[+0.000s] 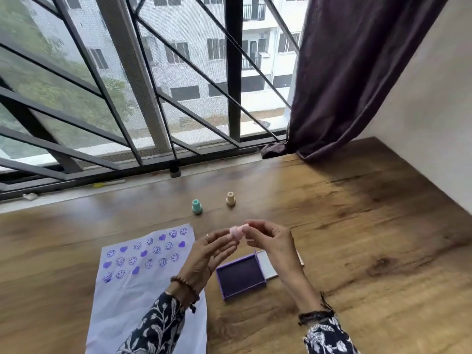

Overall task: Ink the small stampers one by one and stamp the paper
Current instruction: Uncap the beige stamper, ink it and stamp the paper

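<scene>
A small pink stamper (235,232) is held in the air between my two hands, above the far edge of the ink pad. My right hand (270,240) pinches it with fingertips; my left hand (213,249) touches it from the left with fingers partly spread. The open purple ink pad (240,275) lies on the table below my hands, its lid (269,264) beside it. The white paper (143,282) lies at the left, covered in its upper part with several purple smiley and heart prints. A teal stamper (197,206) and a beige stamper (230,199) stand upright farther back.
The wooden table (357,238) runs to a window sill with a barred window (153,98) behind. A dark purple curtain (344,85) hangs at the back right, its hem resting on the table. A white wall closes the right side.
</scene>
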A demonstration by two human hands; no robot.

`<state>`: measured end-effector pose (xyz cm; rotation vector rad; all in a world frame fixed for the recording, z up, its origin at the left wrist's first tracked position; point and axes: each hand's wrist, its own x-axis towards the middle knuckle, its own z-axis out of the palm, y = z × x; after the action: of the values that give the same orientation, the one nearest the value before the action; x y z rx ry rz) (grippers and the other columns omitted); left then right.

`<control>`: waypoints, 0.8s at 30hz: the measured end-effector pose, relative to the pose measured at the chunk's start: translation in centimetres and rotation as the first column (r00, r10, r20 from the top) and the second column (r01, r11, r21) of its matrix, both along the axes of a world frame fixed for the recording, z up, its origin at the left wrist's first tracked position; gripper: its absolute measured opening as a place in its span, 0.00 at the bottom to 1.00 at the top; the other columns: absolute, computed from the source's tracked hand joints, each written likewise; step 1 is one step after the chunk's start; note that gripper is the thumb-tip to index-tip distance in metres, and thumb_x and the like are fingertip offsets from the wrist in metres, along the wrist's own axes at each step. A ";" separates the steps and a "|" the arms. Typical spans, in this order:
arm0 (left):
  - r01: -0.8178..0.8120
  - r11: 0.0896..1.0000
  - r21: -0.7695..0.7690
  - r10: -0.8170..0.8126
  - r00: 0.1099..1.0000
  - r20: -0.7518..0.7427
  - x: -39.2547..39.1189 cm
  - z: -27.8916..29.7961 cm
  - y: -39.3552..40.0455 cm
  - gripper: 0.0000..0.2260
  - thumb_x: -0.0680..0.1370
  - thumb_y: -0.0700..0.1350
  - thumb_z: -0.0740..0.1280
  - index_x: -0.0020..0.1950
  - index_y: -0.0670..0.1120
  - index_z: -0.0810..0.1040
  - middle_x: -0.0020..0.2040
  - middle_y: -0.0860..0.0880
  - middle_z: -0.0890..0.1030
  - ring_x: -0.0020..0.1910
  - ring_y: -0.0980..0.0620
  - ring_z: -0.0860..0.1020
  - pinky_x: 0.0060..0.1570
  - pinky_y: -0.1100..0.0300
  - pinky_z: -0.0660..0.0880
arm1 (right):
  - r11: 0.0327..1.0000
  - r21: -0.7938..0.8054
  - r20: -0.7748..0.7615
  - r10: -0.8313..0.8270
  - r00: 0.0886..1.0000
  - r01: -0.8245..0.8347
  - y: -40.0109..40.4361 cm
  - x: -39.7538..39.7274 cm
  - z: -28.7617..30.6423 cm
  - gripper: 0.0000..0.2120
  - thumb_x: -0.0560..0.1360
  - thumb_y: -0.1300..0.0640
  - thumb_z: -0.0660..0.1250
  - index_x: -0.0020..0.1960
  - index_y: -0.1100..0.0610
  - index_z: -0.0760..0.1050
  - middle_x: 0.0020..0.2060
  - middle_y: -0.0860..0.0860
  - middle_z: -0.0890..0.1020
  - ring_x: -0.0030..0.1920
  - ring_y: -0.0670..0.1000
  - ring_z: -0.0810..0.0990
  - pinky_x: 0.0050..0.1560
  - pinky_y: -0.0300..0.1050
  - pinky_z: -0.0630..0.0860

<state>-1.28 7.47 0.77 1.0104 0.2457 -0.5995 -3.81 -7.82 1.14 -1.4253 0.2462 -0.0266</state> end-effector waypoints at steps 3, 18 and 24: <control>-0.068 0.988 -0.142 0.061 0.997 -0.054 0.3 -1.4 -1.0 0.14 0.66 0.38 0.67 0.51 0.39 0.77 0.41 0.44 0.86 0.41 0.52 0.84 0.40 0.65 0.81 | 0.995 0.070 -0.051 0.075 0.996 -0.071 -0.4 0.2 -1.1 0.15 0.62 0.56 0.76 0.49 0.52 0.81 0.36 0.45 0.87 0.41 0.42 0.83 0.38 0.33 0.78; -0.180 0.681 0.710 -0.243 0.858 0.451 6.1 -2.9 -8.0 0.06 0.73 0.49 0.69 0.47 0.51 0.80 0.21 0.54 0.77 0.20 0.62 0.75 0.21 0.71 0.72 | 0.872 -0.477 -0.071 -0.164 0.984 0.111 -5.1 6.2 -3.9 0.11 0.68 0.59 0.74 0.49 0.50 0.81 0.42 0.50 0.86 0.44 0.48 0.83 0.47 0.42 0.78; -0.206 0.635 0.745 -0.219 0.877 0.428 8.0 -4.2 -10.3 0.09 0.75 0.42 0.64 0.54 0.46 0.78 0.31 0.45 0.82 0.26 0.52 0.78 0.33 0.61 0.79 | 0.785 -0.607 -0.056 -0.199 0.978 0.126 -5.5 8.5 -4.6 0.09 0.68 0.57 0.73 0.48 0.49 0.80 0.44 0.49 0.86 0.43 0.45 0.83 0.43 0.41 0.79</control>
<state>6.75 -2.86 -3.44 1.9868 0.0344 -0.1923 4.73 -13.27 -3.45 -2.0455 0.4909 -0.1787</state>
